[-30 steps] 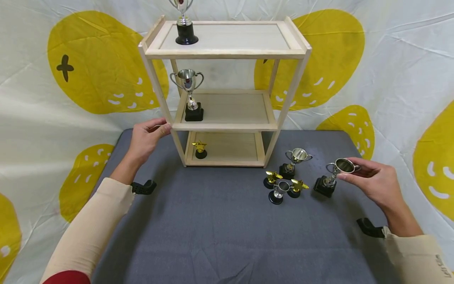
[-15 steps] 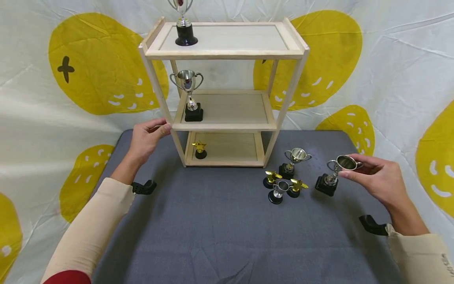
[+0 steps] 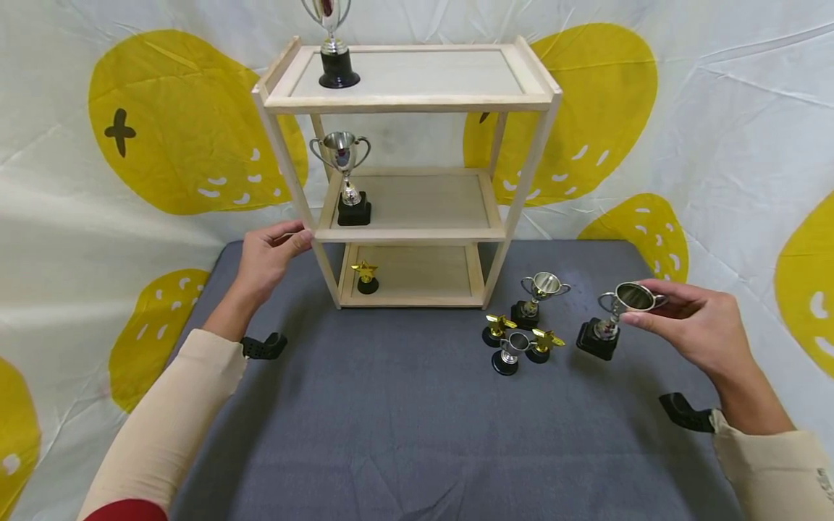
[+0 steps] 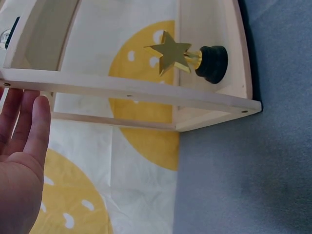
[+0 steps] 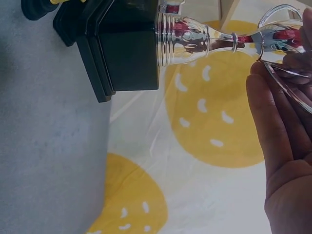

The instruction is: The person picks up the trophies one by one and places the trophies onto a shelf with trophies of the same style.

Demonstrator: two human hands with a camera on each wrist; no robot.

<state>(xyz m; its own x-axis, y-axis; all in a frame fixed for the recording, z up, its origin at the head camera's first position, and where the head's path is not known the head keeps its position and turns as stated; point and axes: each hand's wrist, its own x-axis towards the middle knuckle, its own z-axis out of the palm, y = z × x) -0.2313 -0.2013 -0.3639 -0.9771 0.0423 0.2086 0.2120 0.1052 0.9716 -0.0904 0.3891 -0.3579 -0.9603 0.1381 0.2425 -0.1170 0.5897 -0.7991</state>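
My right hand [image 3: 697, 329] holds a silver trophy cup [image 3: 607, 329] by its bowl and handle, slightly tilted, its black square base close over the grey cloth. In the right wrist view, fingers lie along the handle of this trophy cup [image 5: 222, 39]. My left hand [image 3: 268, 264] touches the left post of a wooden three-tier shelf [image 3: 410, 234], fingers fairly straight in the left wrist view. Left of the held cup stand another silver trophy cup [image 3: 542, 289], a small silver cup [image 3: 511, 352] and two gold star trophies [image 3: 500, 325].
On the shelf's left side stand a tall trophy [image 3: 337, 66] on top, a two-handled silver trophy [image 3: 352, 206] in the middle and a gold star trophy [image 3: 366, 278] at the bottom. A white cloth with yellow shapes [image 3: 189, 123] hangs behind the grey-covered table [image 3: 404, 412].
The head view has shifted slightly. My right hand and the trophy cup in it have moved only a little, the cup turning slightly. The left hand stays at the shelf post.
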